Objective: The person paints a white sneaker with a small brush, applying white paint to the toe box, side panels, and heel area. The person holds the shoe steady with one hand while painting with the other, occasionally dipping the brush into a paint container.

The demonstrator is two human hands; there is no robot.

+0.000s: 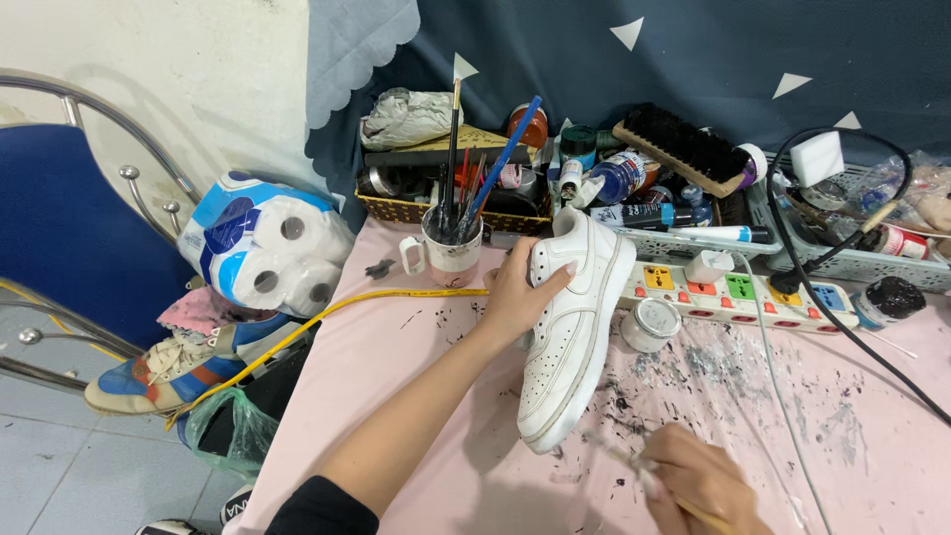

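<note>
My left hand (517, 294) grips a white sneaker (570, 332) by its heel side, holding it tilted on its edge on the pink, paint-spattered table (396, 367) with the toe pointing toward me. My right hand (698, 482) is low at the front, closed on a thin brush (619, 453) whose tip points at the sneaker's toe and sole edge. A small open paint jar (651, 324) stands just right of the shoe.
A mug of brushes (451, 248) stands behind my left hand. A power strip (738, 292), baskets of bottles, a shoe brush (684, 149) and black cables line the back. Left of the table are toilet rolls (263, 248), a colourful sneaker (173, 367) and a blue chair (59, 228).
</note>
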